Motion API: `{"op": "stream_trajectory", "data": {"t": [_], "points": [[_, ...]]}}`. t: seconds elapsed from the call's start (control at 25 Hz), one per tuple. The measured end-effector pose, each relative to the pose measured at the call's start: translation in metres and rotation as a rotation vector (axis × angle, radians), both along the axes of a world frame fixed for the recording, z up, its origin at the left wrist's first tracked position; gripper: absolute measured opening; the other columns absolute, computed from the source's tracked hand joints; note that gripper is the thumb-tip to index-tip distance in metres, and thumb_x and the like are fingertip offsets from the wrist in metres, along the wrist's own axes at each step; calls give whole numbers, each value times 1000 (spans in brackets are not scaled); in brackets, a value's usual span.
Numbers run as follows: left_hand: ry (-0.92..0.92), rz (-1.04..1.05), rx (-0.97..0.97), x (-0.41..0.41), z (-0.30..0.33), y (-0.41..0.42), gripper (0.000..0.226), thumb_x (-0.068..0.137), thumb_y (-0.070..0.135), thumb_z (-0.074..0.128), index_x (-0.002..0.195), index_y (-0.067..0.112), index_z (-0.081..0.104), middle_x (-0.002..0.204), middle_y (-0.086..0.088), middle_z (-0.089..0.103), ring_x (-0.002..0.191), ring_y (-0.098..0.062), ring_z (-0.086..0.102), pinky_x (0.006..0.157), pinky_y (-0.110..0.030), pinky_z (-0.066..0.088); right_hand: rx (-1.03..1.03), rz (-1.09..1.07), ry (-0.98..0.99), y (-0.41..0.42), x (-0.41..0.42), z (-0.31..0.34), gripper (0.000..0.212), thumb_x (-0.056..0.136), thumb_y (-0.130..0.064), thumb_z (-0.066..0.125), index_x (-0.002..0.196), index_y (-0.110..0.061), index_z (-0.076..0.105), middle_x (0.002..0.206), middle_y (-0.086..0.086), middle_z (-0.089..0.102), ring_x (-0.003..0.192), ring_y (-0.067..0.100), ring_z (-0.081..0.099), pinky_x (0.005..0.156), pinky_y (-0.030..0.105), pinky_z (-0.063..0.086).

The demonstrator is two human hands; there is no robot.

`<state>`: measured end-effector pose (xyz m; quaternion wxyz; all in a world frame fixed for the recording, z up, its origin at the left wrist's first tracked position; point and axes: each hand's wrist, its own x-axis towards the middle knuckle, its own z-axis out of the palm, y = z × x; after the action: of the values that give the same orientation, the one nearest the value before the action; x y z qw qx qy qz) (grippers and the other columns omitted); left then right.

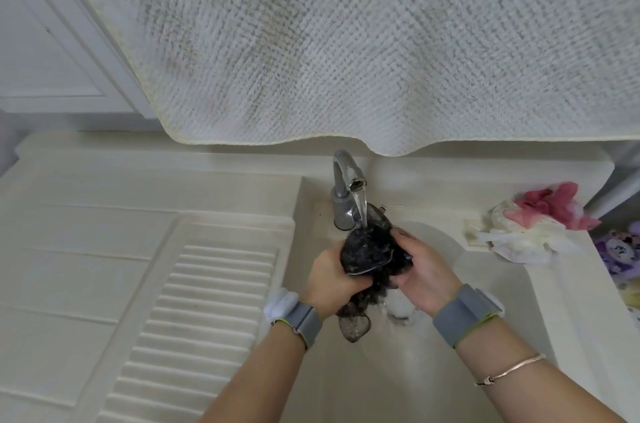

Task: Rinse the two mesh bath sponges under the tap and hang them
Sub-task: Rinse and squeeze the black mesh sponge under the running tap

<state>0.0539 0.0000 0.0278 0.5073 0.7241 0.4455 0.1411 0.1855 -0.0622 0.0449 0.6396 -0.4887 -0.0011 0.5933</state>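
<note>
Gripping from 2 sides, the curled fingers of the left hand (330, 275) and right hand (424, 272) close around the dark crumpled mesh bath sponge (369, 251), holding it directly beneath the running stream from the grey metal curved tap (343, 187). This placement likely lets water pass through the mesh into the pale stone sink basin (450, 336). A loose tail of mesh hangs below the left wrist. Sponge 2, a pink-and-white mesh bath sponge (540, 220), rests on the sink's right ledge, well apart and apparently unrinsed.

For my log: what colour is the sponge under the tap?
Black sponge, held by both hands, in the head view.
</note>
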Motion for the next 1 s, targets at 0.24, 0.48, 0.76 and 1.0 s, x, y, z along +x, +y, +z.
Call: {"op": "stream_trajectory", "data": {"t": [0.24,0.48,0.76,1.0], "points": [[174,-37,159,13,10,-1,41,78,31,67,109,5,63,102,-12,69,97,-27,65,78,-32,48,134,384,-754,1,3,12,33,88,-16,62,117,-33,61,121,-12,58,112,4,54,86,6,43],[-5,183,90,29,8,-8,28,81,10,58,108,6,65,98,-11,70,79,-12,64,65,-15,49,-36,314,-867,12,-18,-4,52,63,-52,80,103,-35,53,105,-7,65,101,12,61,88,30,49],[286,85,290,35,9,-9,39,95,18,47,133,7,43,121,-12,60,109,-30,59,82,-30,42,-245,275,-1084,31,-25,7,34,85,-55,55,94,-22,62,96,2,68,95,27,60,76,32,42],[281,77,234,29,8,-16,11,91,18,52,96,11,43,88,-4,50,89,-33,57,63,-28,31,-256,313,-1041,35,-21,1,47,97,-47,39,64,-18,54,76,10,61,83,30,56,71,30,37]]}}
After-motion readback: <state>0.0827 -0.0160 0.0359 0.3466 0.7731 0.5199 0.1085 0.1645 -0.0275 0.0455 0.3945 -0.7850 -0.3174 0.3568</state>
